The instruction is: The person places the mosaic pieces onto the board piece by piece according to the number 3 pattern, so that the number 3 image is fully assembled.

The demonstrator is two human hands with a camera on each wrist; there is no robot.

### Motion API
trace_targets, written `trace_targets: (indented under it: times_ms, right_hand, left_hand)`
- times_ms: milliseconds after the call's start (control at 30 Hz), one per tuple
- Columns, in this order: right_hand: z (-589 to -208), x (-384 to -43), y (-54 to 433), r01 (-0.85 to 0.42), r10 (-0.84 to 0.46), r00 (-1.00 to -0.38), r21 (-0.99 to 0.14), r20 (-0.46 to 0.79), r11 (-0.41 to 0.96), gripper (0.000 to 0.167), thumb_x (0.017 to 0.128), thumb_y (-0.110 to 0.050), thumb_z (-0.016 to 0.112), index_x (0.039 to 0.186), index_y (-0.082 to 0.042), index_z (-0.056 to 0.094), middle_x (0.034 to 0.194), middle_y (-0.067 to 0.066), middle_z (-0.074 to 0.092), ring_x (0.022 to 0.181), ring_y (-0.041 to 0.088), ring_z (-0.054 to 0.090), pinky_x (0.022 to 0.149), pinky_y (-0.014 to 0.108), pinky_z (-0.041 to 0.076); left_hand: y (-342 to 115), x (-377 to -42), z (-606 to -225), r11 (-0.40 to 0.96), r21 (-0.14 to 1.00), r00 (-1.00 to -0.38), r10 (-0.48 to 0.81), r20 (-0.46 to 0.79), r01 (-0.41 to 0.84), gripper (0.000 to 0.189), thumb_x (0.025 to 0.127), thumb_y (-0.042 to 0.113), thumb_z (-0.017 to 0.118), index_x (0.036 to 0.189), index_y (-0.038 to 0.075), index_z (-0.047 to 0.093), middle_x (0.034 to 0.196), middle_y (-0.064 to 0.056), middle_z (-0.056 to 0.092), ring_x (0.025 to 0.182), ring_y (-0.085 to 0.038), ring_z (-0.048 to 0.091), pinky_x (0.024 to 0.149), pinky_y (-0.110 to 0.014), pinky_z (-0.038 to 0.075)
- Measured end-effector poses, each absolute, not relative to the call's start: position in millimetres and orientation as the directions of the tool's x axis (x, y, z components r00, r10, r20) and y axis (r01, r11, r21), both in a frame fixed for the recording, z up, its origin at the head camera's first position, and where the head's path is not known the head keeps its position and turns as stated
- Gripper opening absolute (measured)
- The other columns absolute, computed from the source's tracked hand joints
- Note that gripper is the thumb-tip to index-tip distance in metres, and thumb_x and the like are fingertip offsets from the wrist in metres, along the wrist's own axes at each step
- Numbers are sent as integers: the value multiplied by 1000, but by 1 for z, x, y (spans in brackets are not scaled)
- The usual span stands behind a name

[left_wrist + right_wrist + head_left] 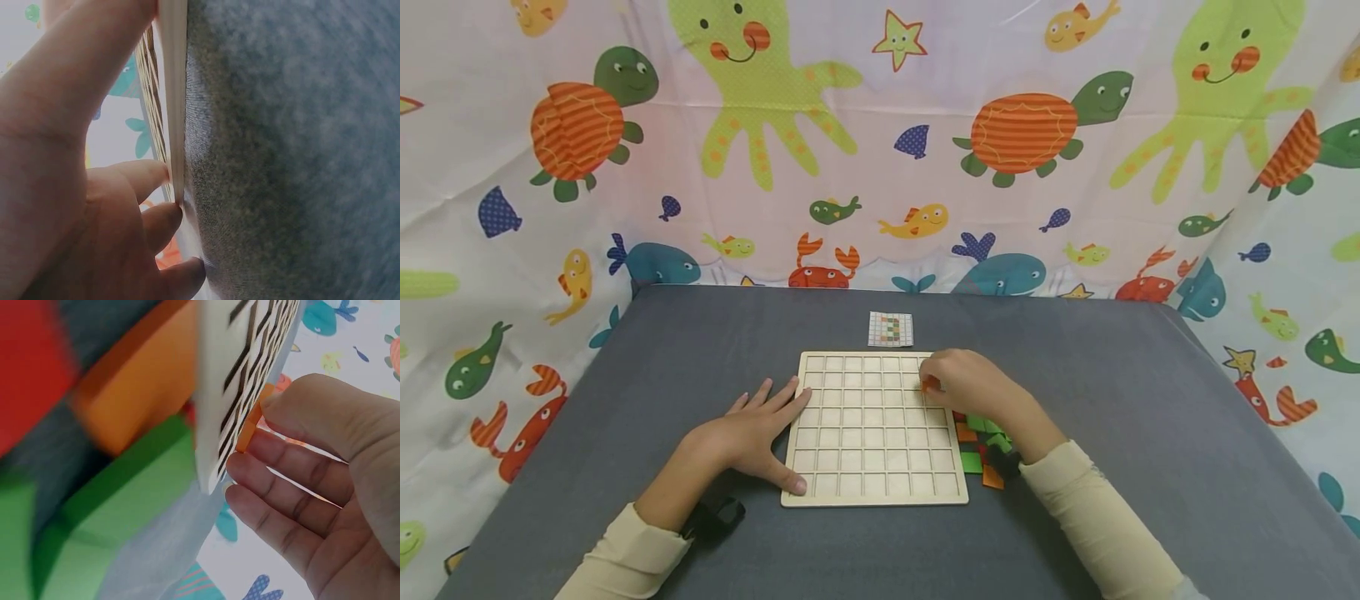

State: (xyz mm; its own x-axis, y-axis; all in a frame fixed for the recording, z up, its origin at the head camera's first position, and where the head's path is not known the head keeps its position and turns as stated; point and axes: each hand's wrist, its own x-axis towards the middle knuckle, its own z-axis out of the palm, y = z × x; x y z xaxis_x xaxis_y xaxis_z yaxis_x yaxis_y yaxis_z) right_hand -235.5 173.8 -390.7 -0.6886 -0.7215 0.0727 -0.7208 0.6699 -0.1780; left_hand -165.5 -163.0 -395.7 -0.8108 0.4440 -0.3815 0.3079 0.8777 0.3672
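A pale wooden grid board (874, 425) lies flat on the grey table, its visible cells bare. My left hand (745, 442) rests along the board's left edge, fingers spread and straight; in the left wrist view the fingertips (159, 215) touch the edge. Between thumb and fingers, my right hand (966, 383) pinches an orange tile (252, 422) at the board's upper right corner. The right wrist view shows this tile at the board's surface; whether it sits in a cell I cannot tell. The right hand hides that corner in the head view.
Loose green tiles (972, 462), orange tiles (992, 477) and red tiles lie right of the board, partly under the right wrist. A small printed pattern card (891, 329) lies beyond the board. A sea-animal curtain (865, 200) hangs behind the grey table (715, 350).
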Motion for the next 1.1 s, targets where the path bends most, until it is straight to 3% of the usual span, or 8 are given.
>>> trace_targets:
  times_ms: [567, 900, 1100]
  right_hand:
    - [-386, -255, 125, -789, -786, -613, -132, 86, 601, 23, 92, -7, 72, 75, -14, 58, 65, -5, 44, 60, 10, 35, 58, 26, 30]
    - [-386, -254, 96, -812, -805, -583, -83, 111, 577, 17, 89, -1, 71, 76, -9, 62, 67, -4, 47, 62, 12, 40, 56, 27, 32]
    - [-389, -255, 84, -841, -831, -539, -46, 136, 538, 17, 88, 0, 69, 74, -8, 63, 66, -3, 54, 60, 14, 47, 58, 31, 42]
  left_hand:
    - [-166, -168, -400, 875, 373, -813, 447, -373, 309, 132, 61, 73, 82, 163, 18, 17, 168, -10, 5, 150, -43, -3, 114, -66, 4]
    - [-164, -169, -399, 869, 383, -800, 458, -388, 312, 134, 61, 75, 80, 163, 17, 16, 168, -10, 4, 150, -42, -4, 114, -66, 1]
    - [-164, -169, -399, 881, 363, -805, 442, -397, 304, 134, 61, 76, 80, 163, 17, 16, 168, -10, 4, 151, -42, -4, 115, -65, 2]
